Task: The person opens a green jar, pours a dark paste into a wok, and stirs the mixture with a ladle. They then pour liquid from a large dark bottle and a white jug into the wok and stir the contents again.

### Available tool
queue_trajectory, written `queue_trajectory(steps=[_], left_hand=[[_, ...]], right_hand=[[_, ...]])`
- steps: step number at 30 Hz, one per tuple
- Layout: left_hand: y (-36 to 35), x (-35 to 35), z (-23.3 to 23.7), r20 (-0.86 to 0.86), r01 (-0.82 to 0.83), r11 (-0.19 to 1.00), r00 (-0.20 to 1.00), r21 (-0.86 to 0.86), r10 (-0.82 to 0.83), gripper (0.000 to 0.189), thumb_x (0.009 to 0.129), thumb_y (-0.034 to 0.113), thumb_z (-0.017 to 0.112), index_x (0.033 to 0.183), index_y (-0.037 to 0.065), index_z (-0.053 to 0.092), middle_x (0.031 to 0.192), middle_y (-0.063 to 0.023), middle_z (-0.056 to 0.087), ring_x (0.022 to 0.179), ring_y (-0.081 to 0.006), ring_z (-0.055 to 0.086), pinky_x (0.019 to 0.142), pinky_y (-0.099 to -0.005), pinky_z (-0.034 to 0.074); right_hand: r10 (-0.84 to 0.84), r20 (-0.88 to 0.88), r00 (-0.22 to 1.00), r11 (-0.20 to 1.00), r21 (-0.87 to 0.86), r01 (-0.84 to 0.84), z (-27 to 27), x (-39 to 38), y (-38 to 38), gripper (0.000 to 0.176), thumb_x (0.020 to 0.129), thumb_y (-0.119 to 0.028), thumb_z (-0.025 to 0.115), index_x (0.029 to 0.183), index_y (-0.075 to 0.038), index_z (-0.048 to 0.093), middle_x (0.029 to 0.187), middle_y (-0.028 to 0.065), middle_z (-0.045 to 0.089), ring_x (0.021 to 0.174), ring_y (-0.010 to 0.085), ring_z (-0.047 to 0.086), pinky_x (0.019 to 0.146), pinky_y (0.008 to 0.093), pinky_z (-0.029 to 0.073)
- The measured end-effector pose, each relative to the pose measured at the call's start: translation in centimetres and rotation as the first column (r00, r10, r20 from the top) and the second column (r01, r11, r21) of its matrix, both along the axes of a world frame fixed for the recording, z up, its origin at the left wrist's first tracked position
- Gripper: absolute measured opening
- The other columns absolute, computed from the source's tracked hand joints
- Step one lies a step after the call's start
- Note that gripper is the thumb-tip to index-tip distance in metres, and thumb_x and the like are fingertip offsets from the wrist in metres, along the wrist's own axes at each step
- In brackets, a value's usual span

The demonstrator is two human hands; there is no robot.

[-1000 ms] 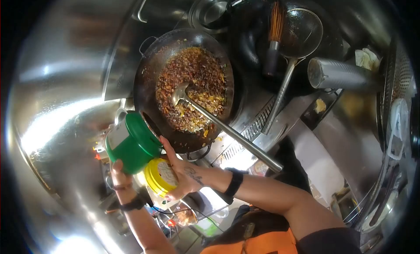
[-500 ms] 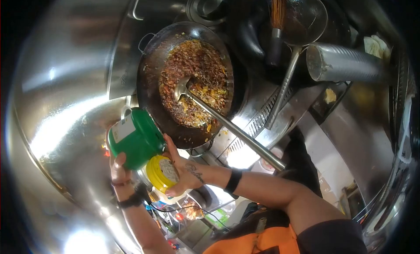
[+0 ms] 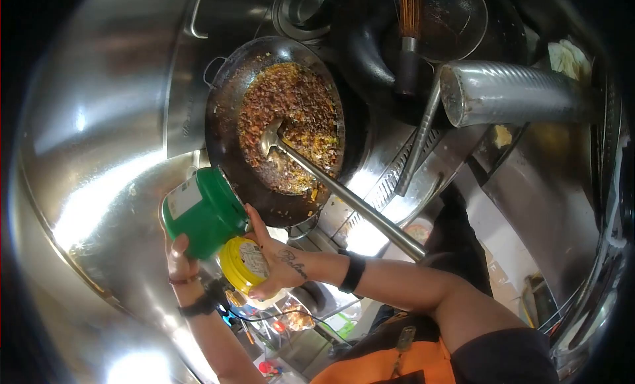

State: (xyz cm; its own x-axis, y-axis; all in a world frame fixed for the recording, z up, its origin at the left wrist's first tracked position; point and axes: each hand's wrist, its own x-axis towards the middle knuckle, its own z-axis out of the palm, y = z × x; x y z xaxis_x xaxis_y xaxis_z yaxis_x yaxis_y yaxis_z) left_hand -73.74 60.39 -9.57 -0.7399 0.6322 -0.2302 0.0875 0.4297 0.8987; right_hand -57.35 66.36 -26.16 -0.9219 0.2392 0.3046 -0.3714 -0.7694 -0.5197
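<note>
My left hand [image 3: 177, 257] is wrapped round a green plastic tub [image 3: 215, 218] with a white label, tilted beside the wok's near left rim. Close against it, my right hand [image 3: 281, 263] grips a round yellow container [image 3: 231, 265] with a pale printed label. The right fingertips reach up to the tub's edge. Just beyond both hands, a dark wok [image 3: 221, 116] holds a reddish-brown chopped mixture [image 3: 291, 96] in oil. A long-handled ladle [image 3: 350, 202] rests with its bowl in the mixture. The tub's opening and contents are hidden.
Right of the wok lie a bamboo brush [image 3: 409, 66], a strainer [image 3: 430, 109] and a ribbed metal cylinder [image 3: 509, 93]. A metal pot [image 3: 301, 10] stands at the back. Steel panelling [image 3: 99, 99] lines the left. The ladle's handle sticks out over the near edge.
Both hands keep their grips on the green tub and the yellow container, with barely any movement. The view has shifted slightly; the ladle stays in the wok.
</note>
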Motion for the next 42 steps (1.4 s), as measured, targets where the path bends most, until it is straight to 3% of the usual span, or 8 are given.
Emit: queue_trajectory(steps=[5,7,42], left_hand=[[0.0,0.2,0.3,0.001,-0.005,1.0,1.0,0.001,0.005,0.074,0.073,0.031,0.073,0.133,0.002,0.04,0.123,-0.0125,0.054,0.11,-0.0273,0.055,0.093,-0.0408,0.047],[-0.1,0.3,0.6,-0.002,-0.006,1.0,1.0,0.002,0.006,0.074,0.074,0.031,0.073,0.133,0.002,0.04,0.123,-0.0124,0.054,0.109,-0.0272,0.055,0.093,-0.0407,0.047],[-3.8,0.0,1.3,0.022,-0.058,0.997,0.998,0.051,0.057,0.076,0.074,0.03,0.072,0.135,0.002,0.038,0.122,-0.0121,0.054,0.108,-0.0265,0.055,0.091,-0.0393,0.049]], right_hand=[[0.04,0.013,0.999,0.999,0.028,-0.04,0.2,0.1,0.2,0.143,0.058,-0.034,0.084,0.137,-0.009,-0.032,0.14,0.0325,0.024,0.129,0.0387,0.034,0.108,0.0385,0.026],[-0.033,0.013,0.999,0.998,0.062,0.032,0.3,0.1,0.2,0.142,0.058,-0.021,0.084,0.135,-0.006,-0.035,0.13,0.0211,0.041,0.12,0.0279,0.041,0.106,0.0347,0.027],[0.028,-0.022,0.999,0.996,0.091,-0.026,1.6,0.3,0.3,0.141,0.059,-0.025,0.084,0.137,-0.005,-0.031,0.134,0.0237,0.037,0.124,0.0294,0.037,0.108,0.0367,0.023]])
